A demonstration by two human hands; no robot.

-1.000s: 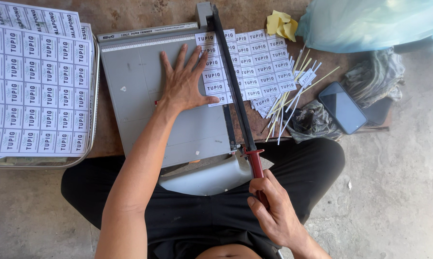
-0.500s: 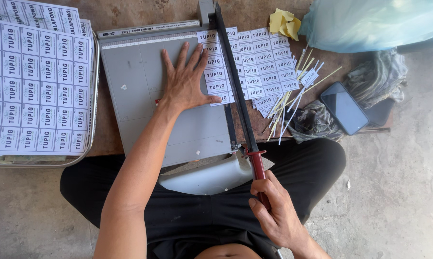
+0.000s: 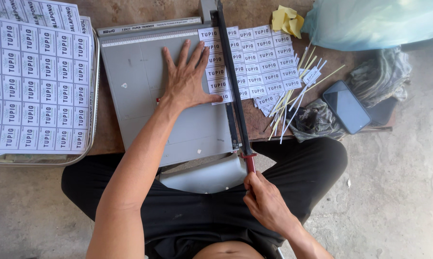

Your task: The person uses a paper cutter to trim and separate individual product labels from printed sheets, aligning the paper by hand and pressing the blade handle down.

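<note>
- On the grey paper trimmer, the left hand is lying flat with fingers spread, pressing the label sheet at the cutting edge.
- Below the bed, the right hand is wrapping tight around the red-necked blade arm handle.
- Keeping the thumb left of the blade arm looks wise.
</note>
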